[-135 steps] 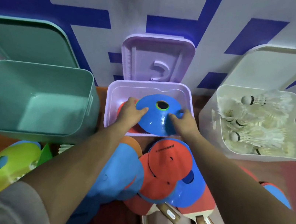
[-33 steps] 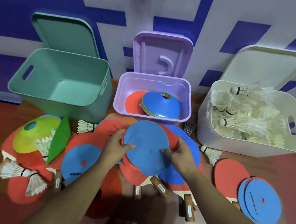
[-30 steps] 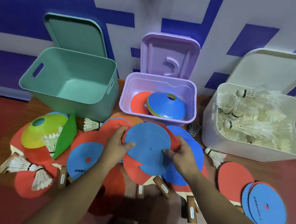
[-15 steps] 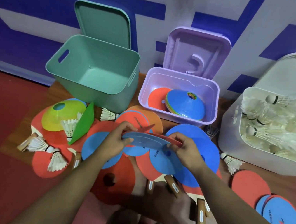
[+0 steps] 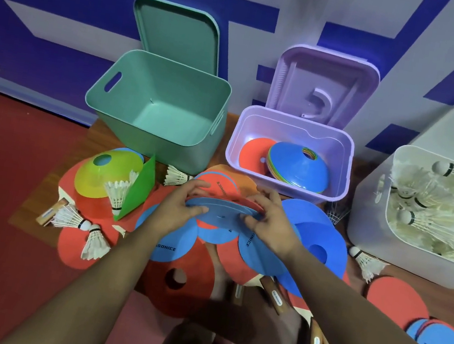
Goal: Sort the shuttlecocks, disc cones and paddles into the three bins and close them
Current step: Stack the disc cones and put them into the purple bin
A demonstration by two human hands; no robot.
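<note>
Left hand (image 5: 180, 212) and right hand (image 5: 272, 223) pinch blue paddle (image 5: 223, 212) by edges; lower paddle (image 5: 171, 242) printed "SONICE".

Both bare forearms reach in from below and angle toward each other. The left hand (image 5: 181, 209) and right hand (image 5: 271, 223) meet mid-frame, palms down, fingers curled over opposite edges of a flat blue disc (image 5: 222, 211), thumbs pinching from the near side.
</note>
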